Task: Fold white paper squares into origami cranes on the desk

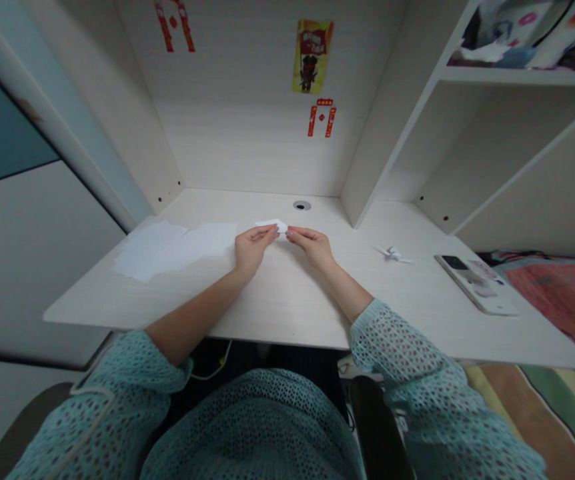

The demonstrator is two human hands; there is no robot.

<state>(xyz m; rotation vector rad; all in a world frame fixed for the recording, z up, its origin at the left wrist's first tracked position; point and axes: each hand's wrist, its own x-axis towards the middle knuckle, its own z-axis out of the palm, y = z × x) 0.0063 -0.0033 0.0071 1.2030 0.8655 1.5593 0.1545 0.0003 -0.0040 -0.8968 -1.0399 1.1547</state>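
Note:
A small piece of folded white paper point(270, 223) is held up between my hands, above the middle of the desk. My left hand point(252, 251) pinches it from the left, thumb and fingers closed near its right end. From the right, my right hand point(312, 247) has its thumb and fingertips pressed together at the paper's right edge. The fingertips hide part of the folds. Loose white paper sheets point(167, 248) lie on the desk to the left of my left hand. To the right of my right hand rests a small folded white paper figure point(392, 253) with thin pointed ends.
The white desk point(287, 307) has a round cable hole point(301, 205) near its back panel. A phone point(477, 285) lies at the right. An upright divider point(382, 133) and a loaded shelf point(522, 75) stand at the back right. A dark armrest point(377, 427) is below the desk edge.

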